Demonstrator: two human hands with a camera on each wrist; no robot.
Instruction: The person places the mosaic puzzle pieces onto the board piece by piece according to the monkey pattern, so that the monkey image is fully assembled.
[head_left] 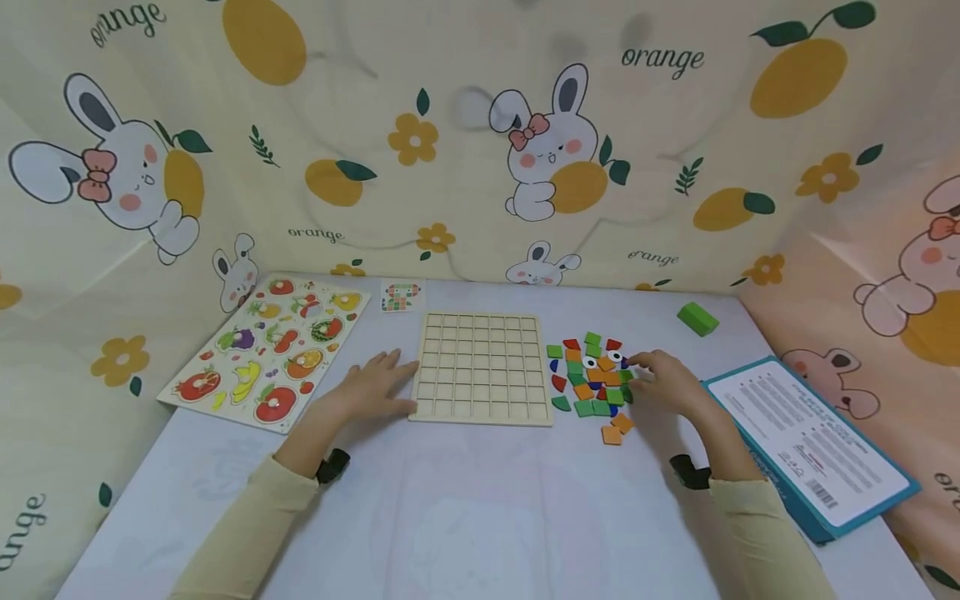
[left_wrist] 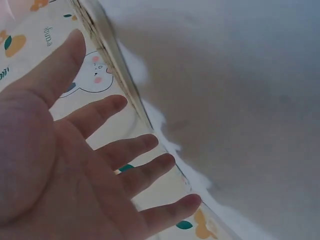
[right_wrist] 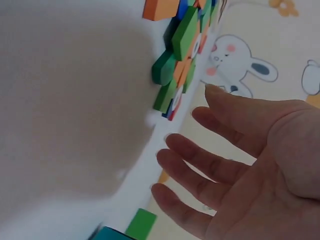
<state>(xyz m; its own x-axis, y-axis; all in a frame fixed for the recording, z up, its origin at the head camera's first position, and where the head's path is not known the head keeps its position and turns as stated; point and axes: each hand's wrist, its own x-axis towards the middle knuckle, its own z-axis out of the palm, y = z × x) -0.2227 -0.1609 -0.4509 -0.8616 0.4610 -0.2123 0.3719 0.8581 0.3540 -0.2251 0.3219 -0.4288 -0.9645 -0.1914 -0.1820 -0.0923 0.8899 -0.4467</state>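
Backdrop cloth (head_left: 450, 187): rabbits, fruit, "orange" printed repeatedly. White counter (head_left: 465, 508). Teal-edged box (head_left: 813, 442), right edge: barcode, lines too fine to read. Fruit board (head_left: 270, 350), left edge. Gridded board (head_left: 482, 367) between them, toward back edge. Left grip (head_left: 372, 386) at its left rim, fingers spread; right grip (head_left: 666, 385) relaxed, unloaded. Green block (head_left: 697, 318), back right corner. Picture card (head_left: 402, 296), back edge. Coloured tiles (head_left: 583, 391), between gridded board and right grip.

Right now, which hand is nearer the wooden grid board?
Left. The left hand is at the left edge of the grid board; the right hand is farther right, by the colored pieces.
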